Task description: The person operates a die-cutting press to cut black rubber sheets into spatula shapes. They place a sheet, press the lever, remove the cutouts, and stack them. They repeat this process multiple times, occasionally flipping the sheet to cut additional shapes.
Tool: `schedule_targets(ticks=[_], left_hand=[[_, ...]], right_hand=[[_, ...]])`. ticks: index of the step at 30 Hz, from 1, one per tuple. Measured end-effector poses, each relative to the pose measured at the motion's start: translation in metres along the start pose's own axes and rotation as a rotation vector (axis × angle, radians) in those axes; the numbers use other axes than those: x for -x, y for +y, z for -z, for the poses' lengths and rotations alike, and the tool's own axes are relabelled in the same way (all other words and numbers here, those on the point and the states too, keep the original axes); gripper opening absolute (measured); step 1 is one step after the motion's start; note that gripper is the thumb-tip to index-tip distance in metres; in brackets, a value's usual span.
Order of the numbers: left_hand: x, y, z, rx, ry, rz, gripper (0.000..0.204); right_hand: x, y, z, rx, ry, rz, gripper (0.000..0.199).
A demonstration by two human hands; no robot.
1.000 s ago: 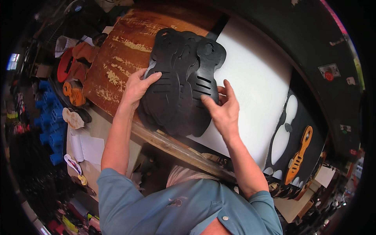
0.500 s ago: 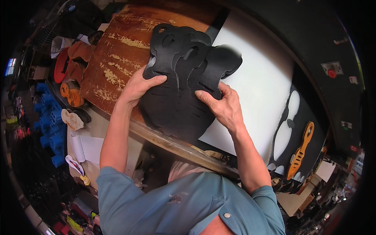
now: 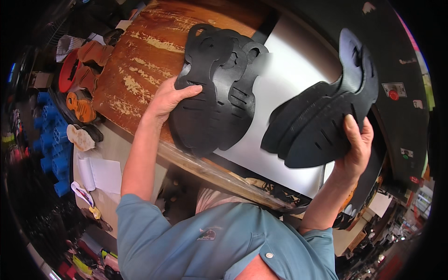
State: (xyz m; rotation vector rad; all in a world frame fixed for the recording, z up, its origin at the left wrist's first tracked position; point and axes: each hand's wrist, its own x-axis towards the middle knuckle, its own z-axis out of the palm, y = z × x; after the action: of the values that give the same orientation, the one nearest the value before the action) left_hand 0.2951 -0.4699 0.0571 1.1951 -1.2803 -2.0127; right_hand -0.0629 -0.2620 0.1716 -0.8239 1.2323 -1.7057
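Note:
My left hand (image 3: 163, 99) grips a fanned bunch of black insole-shaped pieces (image 3: 200, 126) by its left edge, thumb on top. These flat pieces have slots across the wide end and a hole at the narrow end. They are over the front of the worn brown wooden board (image 3: 140, 70). Off to the right, my right hand (image 3: 357, 149) pinches a second bunch of the same black pieces (image 3: 322, 126) near its right edge. That bunch is tilted, apart from the first, above the white sheet (image 3: 294, 70). My right fingers behind it are mostly hidden.
A dark machine with a red button (image 3: 394, 94) stands along the right. At the left are a red dish (image 3: 69, 74), orange sole-shaped pieces (image 3: 81, 108), blue plastic parts (image 3: 58, 149) and an opened notepad (image 3: 105, 175). The wooden front edge (image 3: 205, 172) runs before me.
The single fanned bunch is now in two. My right hand has carried its share to the right, over the white sheet, while my left hand keeps the rest in nearly the same place.

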Motion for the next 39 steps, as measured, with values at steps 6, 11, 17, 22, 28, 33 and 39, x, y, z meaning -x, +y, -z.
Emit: schedule_targets(ticks=[6,11,17,22,28,33,39], left_hand=[[0.000,-0.002,0.009,0.152,-0.068,0.048,0.075],[0.007,0.000,0.006,0.071,-0.125,-0.076,0.079],[0.016,0.016,-0.009,-0.038,-0.071,-0.019,0.062],[0.034,0.029,-0.029,-0.228,-0.010,-0.206,0.069],[0.060,0.080,-0.082,-0.487,-0.106,-0.392,0.085],[0.083,0.120,-0.136,-0.797,-0.263,-0.685,0.078],[0.050,0.066,-0.199,-1.390,-0.297,-0.677,0.089]], right_hand=[[-0.025,0.059,-0.093,0.063,-0.253,-0.286,0.052],[-0.005,0.181,-0.152,0.895,-0.063,0.357,0.065],[0.001,0.194,-0.138,0.780,-0.034,0.388,0.070],[0.015,0.159,-0.119,0.801,0.018,0.113,0.105],[0.038,0.110,-0.108,0.059,-0.059,0.016,0.118],[0.068,0.077,-0.080,0.086,0.120,0.091,0.097],[0.112,0.072,0.034,0.688,0.051,-0.223,0.073]])
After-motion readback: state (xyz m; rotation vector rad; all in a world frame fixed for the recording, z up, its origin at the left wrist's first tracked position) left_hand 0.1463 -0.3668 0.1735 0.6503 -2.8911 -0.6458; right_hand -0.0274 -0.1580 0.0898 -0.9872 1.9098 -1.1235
